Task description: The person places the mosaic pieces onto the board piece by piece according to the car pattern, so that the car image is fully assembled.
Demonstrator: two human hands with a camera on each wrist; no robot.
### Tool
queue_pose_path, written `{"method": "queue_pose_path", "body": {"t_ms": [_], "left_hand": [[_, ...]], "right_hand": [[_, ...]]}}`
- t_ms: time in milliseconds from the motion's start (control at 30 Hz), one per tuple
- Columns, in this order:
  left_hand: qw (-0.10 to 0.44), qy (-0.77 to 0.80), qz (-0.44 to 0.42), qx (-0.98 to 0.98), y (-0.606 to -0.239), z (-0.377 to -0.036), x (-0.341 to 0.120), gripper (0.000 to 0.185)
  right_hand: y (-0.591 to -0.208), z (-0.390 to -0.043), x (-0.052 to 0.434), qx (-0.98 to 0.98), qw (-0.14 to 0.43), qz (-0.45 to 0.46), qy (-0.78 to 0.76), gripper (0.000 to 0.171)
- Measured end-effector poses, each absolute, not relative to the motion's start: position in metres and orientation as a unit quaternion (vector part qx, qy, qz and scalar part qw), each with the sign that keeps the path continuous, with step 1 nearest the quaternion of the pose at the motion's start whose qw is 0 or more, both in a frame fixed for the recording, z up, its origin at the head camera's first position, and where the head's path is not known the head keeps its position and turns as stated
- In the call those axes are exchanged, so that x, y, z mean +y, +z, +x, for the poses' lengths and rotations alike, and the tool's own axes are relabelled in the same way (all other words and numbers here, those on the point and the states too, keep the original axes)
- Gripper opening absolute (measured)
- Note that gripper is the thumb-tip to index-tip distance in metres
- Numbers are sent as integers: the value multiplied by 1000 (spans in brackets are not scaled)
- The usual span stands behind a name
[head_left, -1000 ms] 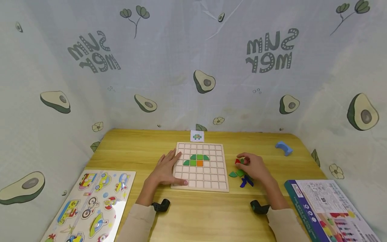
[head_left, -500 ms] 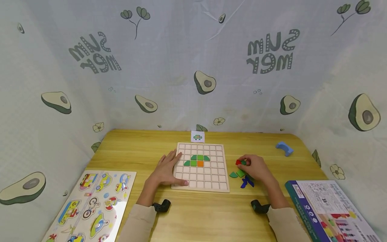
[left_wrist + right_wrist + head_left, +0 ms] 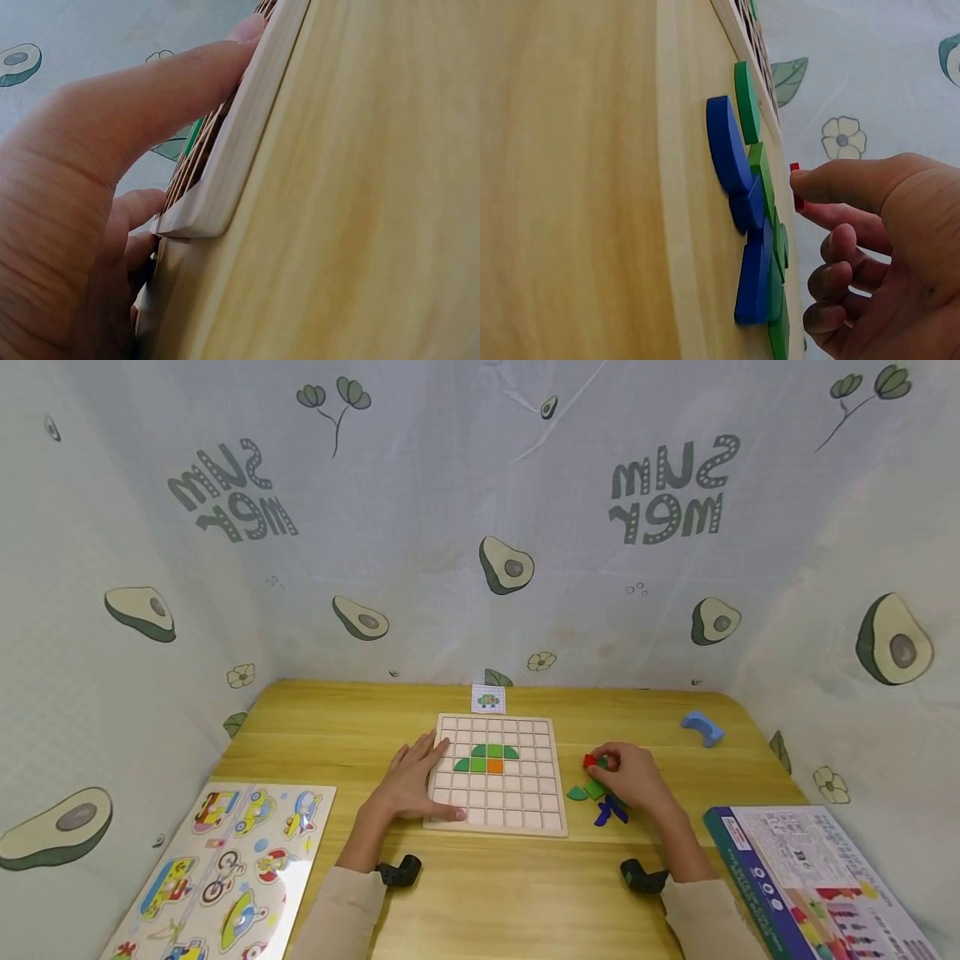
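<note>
Blue pieces (image 3: pixel 618 808) lie at four o'clock from the board (image 3: pixel 512 783). Your left hand (image 3: pixel 407 782), fingers spread, rests on its nine-o'clock edge; steady it lightly. Your right hand (image 3: pixel 632 774) pinches the red piece (image 3: pixel 589 761) off three o'clock; raise it straight, clear of the green pieces (image 3: pixel 595 789).

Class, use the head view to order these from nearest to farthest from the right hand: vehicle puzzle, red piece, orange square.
1. Red piece: pinched by the right hand.
2. Orange square: to that hand's left, on the grid board.
3. Vehicle puzzle: far left, beyond the left hand.
</note>
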State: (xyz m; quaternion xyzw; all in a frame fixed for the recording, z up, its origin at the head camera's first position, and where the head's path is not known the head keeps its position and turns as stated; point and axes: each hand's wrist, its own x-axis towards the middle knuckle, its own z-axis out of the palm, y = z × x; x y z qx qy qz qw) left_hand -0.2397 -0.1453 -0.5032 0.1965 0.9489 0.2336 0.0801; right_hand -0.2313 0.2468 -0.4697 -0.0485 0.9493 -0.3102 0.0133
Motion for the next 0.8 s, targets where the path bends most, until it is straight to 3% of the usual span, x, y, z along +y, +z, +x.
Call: {"method": "queue_pose_path", "body": {"t_ms": [800], "left_hand": [[75, 240, 196, 948, -502, -239, -145, 129]], "right_hand": [[-467, -234, 186, 923, 30, -94, -372, 24]]}}
